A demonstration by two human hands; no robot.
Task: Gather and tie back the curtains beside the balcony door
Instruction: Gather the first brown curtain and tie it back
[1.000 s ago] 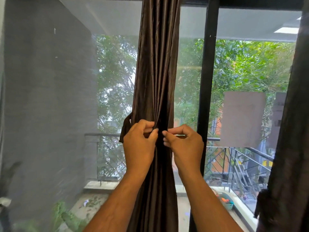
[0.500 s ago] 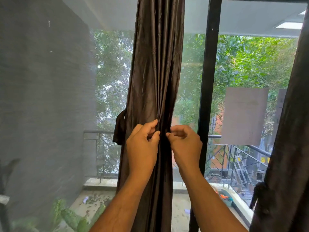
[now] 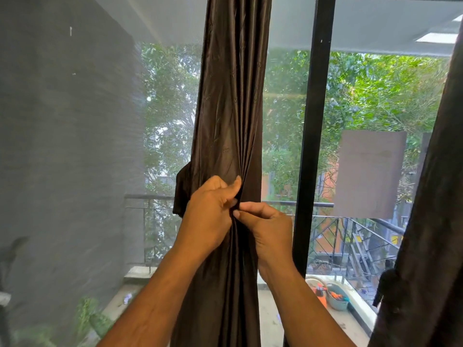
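- we count two curtains: a gathered brown curtain (image 3: 225, 126) hanging at the middle of the view in front of the glass, and a second dark curtain (image 3: 426, 221) down the right edge.
- we have two hands on the middle one. our left hand (image 3: 210, 216) has its fingers curled, thumb up against the folds, pinching the gathered fabric at its waist.
- our right hand (image 3: 268, 229) meets it from the right, fingers curled and fingertips pinching the same bunch of folds, just touching the left hand.
- one tie-back strip (image 3: 181, 191) of the same dark cloth sticks out behind the curtain's left edge, just beside our left hand.
- one black door frame (image 3: 313, 146) stands upright just right of the curtain, between the two curtains.
- a grey mesh screen (image 3: 75, 146) covers the left half of the view.
- outside we see one balcony railing (image 3: 350, 219), green trees (image 3: 363, 101) beyond it, and one blue tub (image 3: 337, 298) with orange things on the ledge.
- our forearms and the curtain hide the lower middle of the balcony floor.
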